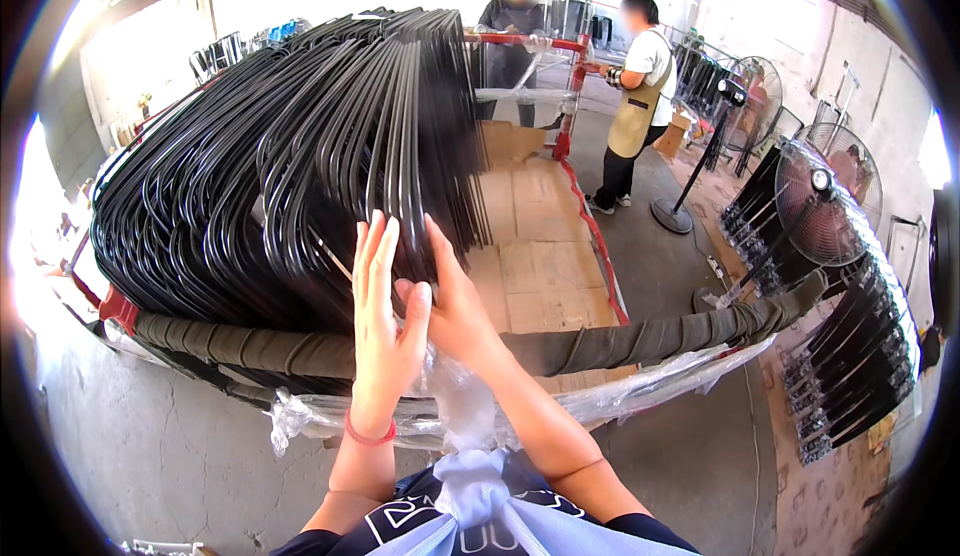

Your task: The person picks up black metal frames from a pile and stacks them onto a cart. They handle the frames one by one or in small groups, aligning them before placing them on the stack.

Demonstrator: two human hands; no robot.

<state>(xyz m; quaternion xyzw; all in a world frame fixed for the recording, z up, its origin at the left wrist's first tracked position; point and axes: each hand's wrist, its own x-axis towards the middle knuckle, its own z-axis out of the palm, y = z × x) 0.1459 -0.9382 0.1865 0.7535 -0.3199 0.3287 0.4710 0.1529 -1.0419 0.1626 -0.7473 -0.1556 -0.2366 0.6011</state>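
Note:
My left hand [385, 311] is held upright, its fingers straight and close together, in front of the near ends of a big stack of black bent metal tubes [330, 126]. Beside it, my right hand [450, 306] has its fingers stretched toward the same tubes, partly behind the left thumb. The two palms face each other at the stack's lower right edge. Neither hand is visibly wrapped around a tube; exact contact is hard to tell. Long and curved at the ends, the tubes lie packed side by side in a red metal frame [118, 308].
A rail wrapped in dark cloth [600, 349] and plastic film [680, 371] crosses before me. Cardboard [540, 256] lines the frame's right part. Two people [640, 86] [515, 26] stand beyond. Fans [825, 196] and racks of black parts [850, 366] are at the right.

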